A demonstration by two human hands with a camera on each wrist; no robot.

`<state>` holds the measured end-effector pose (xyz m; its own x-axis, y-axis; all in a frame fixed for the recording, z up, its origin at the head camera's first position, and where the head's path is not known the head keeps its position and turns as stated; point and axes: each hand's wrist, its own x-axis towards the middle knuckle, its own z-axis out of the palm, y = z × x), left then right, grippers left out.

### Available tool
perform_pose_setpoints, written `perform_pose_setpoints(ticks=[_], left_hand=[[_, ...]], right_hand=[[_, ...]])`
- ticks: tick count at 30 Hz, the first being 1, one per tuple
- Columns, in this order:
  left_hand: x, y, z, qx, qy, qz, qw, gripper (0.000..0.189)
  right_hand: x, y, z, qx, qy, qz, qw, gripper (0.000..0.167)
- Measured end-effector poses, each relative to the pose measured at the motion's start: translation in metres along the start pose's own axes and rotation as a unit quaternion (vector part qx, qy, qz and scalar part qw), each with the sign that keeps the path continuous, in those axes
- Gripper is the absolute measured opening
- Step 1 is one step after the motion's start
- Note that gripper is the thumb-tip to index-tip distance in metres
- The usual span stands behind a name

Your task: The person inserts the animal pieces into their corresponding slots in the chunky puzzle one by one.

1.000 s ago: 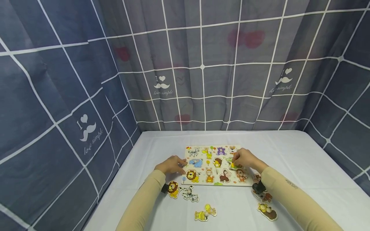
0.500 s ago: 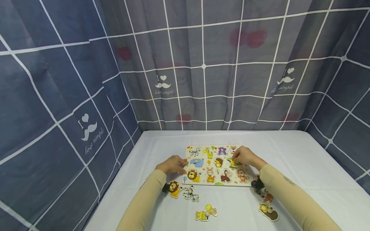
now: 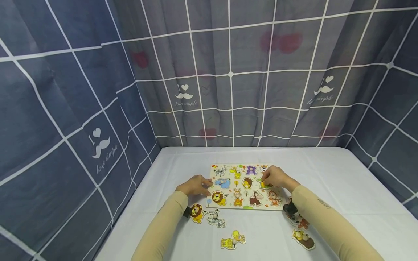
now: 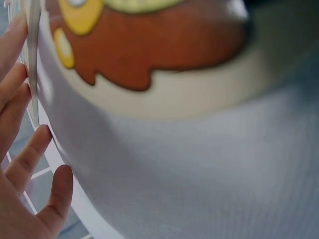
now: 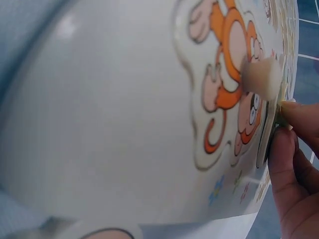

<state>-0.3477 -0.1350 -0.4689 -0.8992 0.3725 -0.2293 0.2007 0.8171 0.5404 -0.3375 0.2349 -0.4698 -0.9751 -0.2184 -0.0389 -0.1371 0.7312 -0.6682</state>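
A wooden animal puzzle board [image 3: 229, 191] lies flat on the white table. My right hand [image 3: 277, 177] pinches a green and yellow puzzle piece [image 3: 264, 186] over the right end of the middle row; its animal is mostly hidden. In the right wrist view, thumb and fingertips grip that piece from above, seen edge-on, beside a knobbed monkey piece [image 5: 234, 55] in the board. At the board's left edge my left hand [image 3: 195, 186] rests with fingers spread, touching the side. The left wrist view shows those fingers [image 4: 37, 149] extended along the edge.
In front of the board lie a lion piece [image 3: 196, 213], a zebra piece [image 3: 216, 218] and a giraffe piece [image 3: 233, 240]. Near the right forearm are a hedgehog piece [image 3: 303, 239] and other pieces [image 3: 298, 221], partly covered. A grid-patterned curtain [image 3: 248, 90] borders the table.
The head view has shifted very slightly. The right hand keeps its pinch on the green and yellow puzzle piece with barely any movement; the left hand stays at the board's edge.
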Motion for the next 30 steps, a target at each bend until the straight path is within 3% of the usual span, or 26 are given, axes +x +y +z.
perform_pose_setpoints(ticks=[30], left_hand=[[0.0022, 0.0004, -0.0008, 0.011, 0.001, 0.001, 0.9999, 0.053]], right_hand=[[0.0018, -0.0009, 0.0016, -0.019, 0.001, 0.002, 0.9998, 0.009]])
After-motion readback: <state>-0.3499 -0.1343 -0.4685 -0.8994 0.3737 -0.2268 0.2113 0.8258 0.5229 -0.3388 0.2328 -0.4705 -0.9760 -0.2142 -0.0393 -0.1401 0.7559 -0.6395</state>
